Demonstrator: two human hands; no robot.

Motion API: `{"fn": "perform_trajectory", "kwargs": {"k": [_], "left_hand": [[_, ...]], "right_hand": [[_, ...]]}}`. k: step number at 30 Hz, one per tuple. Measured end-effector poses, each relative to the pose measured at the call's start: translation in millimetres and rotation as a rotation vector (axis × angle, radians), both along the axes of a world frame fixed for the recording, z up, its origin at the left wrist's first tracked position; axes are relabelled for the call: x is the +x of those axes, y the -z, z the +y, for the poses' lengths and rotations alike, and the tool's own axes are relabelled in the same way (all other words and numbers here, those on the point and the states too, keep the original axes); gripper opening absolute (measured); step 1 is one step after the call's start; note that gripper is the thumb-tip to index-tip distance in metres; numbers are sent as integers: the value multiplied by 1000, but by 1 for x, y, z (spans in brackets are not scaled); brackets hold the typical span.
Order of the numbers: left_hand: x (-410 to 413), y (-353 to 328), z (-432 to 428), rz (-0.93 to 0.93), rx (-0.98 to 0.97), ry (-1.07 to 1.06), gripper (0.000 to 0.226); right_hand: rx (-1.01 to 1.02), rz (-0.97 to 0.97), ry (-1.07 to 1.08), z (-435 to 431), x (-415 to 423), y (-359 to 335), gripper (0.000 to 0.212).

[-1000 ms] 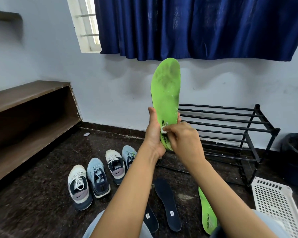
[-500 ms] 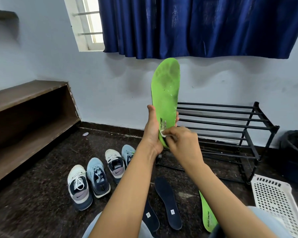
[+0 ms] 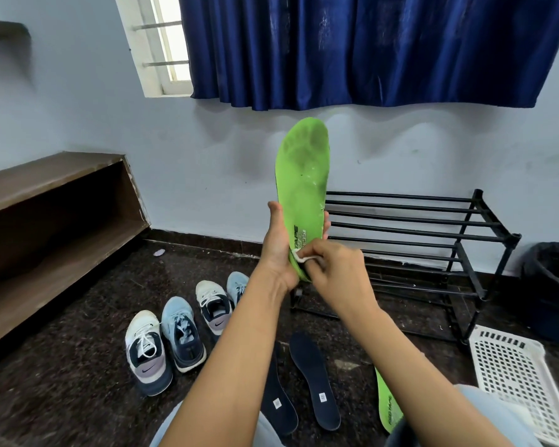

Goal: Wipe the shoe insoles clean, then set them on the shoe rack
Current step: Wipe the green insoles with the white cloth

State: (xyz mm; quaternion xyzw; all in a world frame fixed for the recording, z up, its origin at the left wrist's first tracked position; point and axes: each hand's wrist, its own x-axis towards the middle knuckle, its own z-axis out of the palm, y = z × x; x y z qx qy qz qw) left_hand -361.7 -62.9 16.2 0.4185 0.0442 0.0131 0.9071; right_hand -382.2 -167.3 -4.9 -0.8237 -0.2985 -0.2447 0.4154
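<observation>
My left hand (image 3: 276, 250) grips the heel end of a bright green insole (image 3: 304, 175), which stands upright with its toe up and dark smudges near the toe. My right hand (image 3: 333, 272) pinches a small white wipe (image 3: 299, 257) against the insole's heel area. A second green insole (image 3: 386, 404) lies on the floor, partly hidden behind my right forearm. Two dark navy insoles (image 3: 315, 379) (image 3: 278, 401) lie on the floor between my arms. The black metal shoe rack (image 3: 433, 227) stands against the wall behind the held insole.
Two pairs of sneakers (image 3: 165, 343) (image 3: 220, 301) sit on the dark floor at the left. A brown wooden shelf unit (image 3: 46, 221) fills the left side. A white perforated basket (image 3: 517, 379) and a dark bin (image 3: 552, 285) are at the right. A blue curtain (image 3: 368, 50) hangs above.
The view has shifted slightly. My right hand with the wipe has stayed at the insole's heel, moving only a little; the insole remains upright in my left hand.
</observation>
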Motion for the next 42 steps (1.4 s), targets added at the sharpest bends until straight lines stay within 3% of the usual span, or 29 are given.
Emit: {"fn": "perform_trajectory", "kwargs": {"k": [6, 13, 19, 23, 29, 38, 42], "left_hand": [[3, 2, -2, -1, 15, -8, 90], [3, 3, -18, 40, 136, 20, 91], [-3, 0, -27, 36, 97, 63, 83], [-1, 2, -29, 66, 103, 50, 85], [9, 0, -12, 7, 74, -51, 89], [1, 6, -24, 78, 63, 21, 93], [5, 7, -22, 96, 90, 4, 96]], "right_hand": [[-13, 22, -3, -7, -2, 0, 24], [-24, -130, 138, -11, 13, -8, 20], [-18, -271, 246, -12, 19, -13, 16], [2, -213, 219, -18, 24, -14, 20], [-67, 32, 77, -17, 10, 4, 26], [-45, -161, 223, -15, 26, -8, 19], [-63, -94, 159, -17, 23, -7, 24]]}}
